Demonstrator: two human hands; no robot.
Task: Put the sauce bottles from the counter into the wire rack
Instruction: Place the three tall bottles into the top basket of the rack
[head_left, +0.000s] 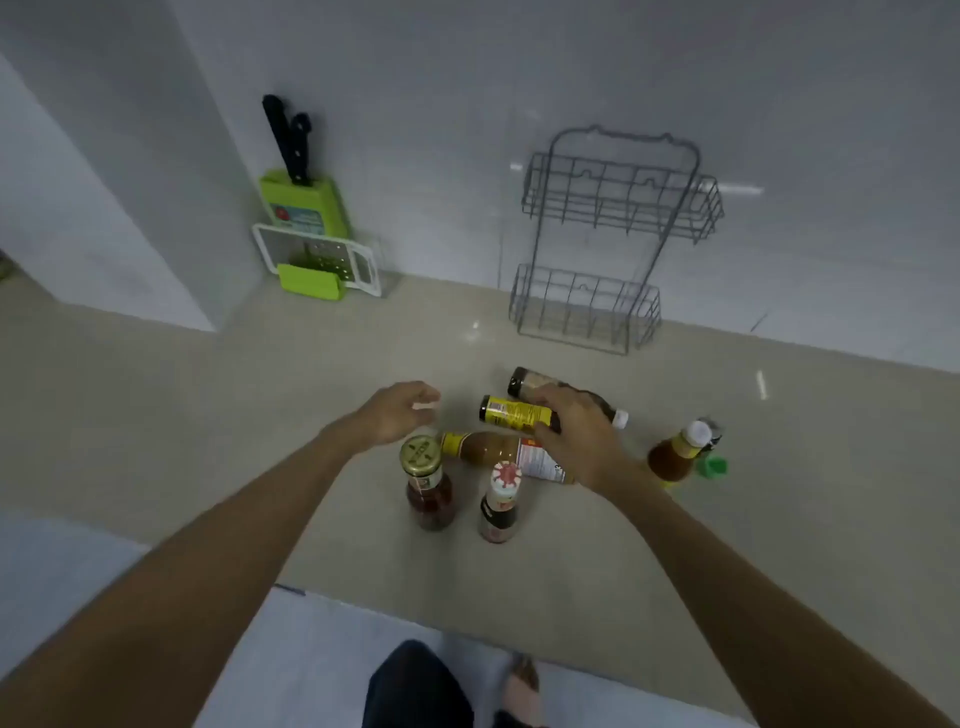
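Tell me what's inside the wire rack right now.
Both baskets of the wire rack look empty; through the wires only the white wall and the counter show. The sauce bottles are all on the counter, the yellow-labelled bottle under the right hand.

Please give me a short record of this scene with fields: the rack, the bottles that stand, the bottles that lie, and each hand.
rack: wire rack, two tiers, against the wall, no bottles in it
standing bottles: gold-cap bottle; red-cap bottle; white-cap bottle
lying bottles: yellow-label bottle; dark bottle; large amber bottle
left hand: open, holds nothing, above the counter
right hand: fingers on the yellow-label bottle, grip not certain
other: green knife block
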